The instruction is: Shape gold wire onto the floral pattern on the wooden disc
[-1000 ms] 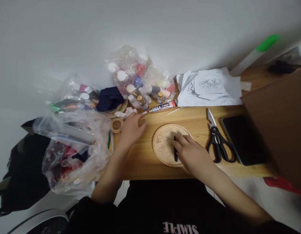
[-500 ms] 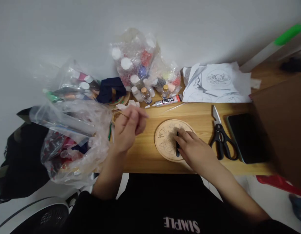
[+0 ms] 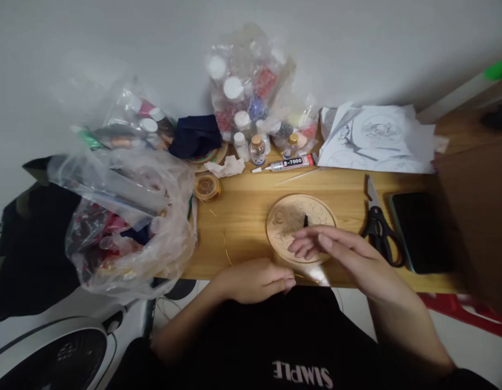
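Observation:
My left hand (image 3: 255, 281) is closed in a pinch at the table's front edge, palm down. Thin gold wire (image 3: 226, 249) runs from a spool (image 3: 207, 187) towards it, and a short length shows beyond its fingertips. My right hand (image 3: 344, 252) hovers over the near right part of a round wooden disc (image 3: 275, 238), its fingers loosely stretched and apart, holding nothing visible. Line drawings cover the disc's face. A slim black object (image 3: 306, 220) lies on it, partly hidden behind my right hand, so I cannot tell its kind.
Black-handled scissors (image 3: 379, 227) and a phone (image 3: 422, 233) lie to the right. Behind are a B-7000 glue tube (image 3: 289, 163), small bottles (image 3: 257, 150), bagged bead jars (image 3: 251, 86) and drawn sheets (image 3: 377, 135). An open plastic bag (image 3: 133, 233) bulges at left; a cardboard box (image 3: 478, 216) stands at right.
My left hand has come down and right from near the spool to the table edge, drawing out wire. My right hand has let go of the black object and lifted away, turning over.

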Demonstrator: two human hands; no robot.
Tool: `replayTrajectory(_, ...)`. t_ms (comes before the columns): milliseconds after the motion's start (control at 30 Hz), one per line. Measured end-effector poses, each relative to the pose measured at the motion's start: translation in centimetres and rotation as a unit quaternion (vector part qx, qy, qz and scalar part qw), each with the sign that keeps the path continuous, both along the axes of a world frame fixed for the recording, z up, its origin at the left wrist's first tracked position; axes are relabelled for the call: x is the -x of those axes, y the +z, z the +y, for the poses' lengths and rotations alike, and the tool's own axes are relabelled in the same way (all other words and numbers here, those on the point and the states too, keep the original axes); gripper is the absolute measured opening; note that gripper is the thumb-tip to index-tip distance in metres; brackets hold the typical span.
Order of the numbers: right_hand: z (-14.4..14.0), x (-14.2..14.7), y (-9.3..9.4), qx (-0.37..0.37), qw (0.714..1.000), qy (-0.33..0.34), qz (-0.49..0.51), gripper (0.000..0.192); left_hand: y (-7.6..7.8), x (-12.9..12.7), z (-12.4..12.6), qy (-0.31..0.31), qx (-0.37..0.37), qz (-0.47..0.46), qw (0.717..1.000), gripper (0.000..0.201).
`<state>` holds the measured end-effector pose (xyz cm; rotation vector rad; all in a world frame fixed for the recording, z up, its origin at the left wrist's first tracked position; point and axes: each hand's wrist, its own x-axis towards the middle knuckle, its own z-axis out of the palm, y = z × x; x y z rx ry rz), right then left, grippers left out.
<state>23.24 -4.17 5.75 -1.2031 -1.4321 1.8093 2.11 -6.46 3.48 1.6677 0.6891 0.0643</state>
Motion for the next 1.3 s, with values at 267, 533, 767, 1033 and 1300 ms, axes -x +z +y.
replayTrajectory(267,-2.6,-0.6,1.0,-0.164,0.964,0.136,-0.160,0.022,-0.8,0.3,-0.4,0.017,-0.020,0.026,0.999,0.021)
replayTrajectory(533,-4.1,-0.5,0.8,-0.213,0.940,0.084,-0.254,0.018,-0.6,0.1,-1.2,0.046,-0.048,0.049,0.997,0.025)
replayTrajectory(767,-4.2,-2.7,0.7,-0.176,0.962,0.104,-0.181,0.014,-0.3,0.6,-1.1,0.031,-0.072,0.067,0.995,0.028)
replayTrajectory(1033,-4.3,-2.2,0.5,-0.195,0.948,0.185,-0.172,0.017,0.6,-0.6,-1.3,0.079,-0.048,0.004,0.996,0.011)
replayTrajectory(1300,-4.3,-2.0,0.3,-0.174,0.961,0.122,-0.175,0.018,0.8,-1.6,-1.0,0.184,-0.064,-0.055,0.979,0.015)
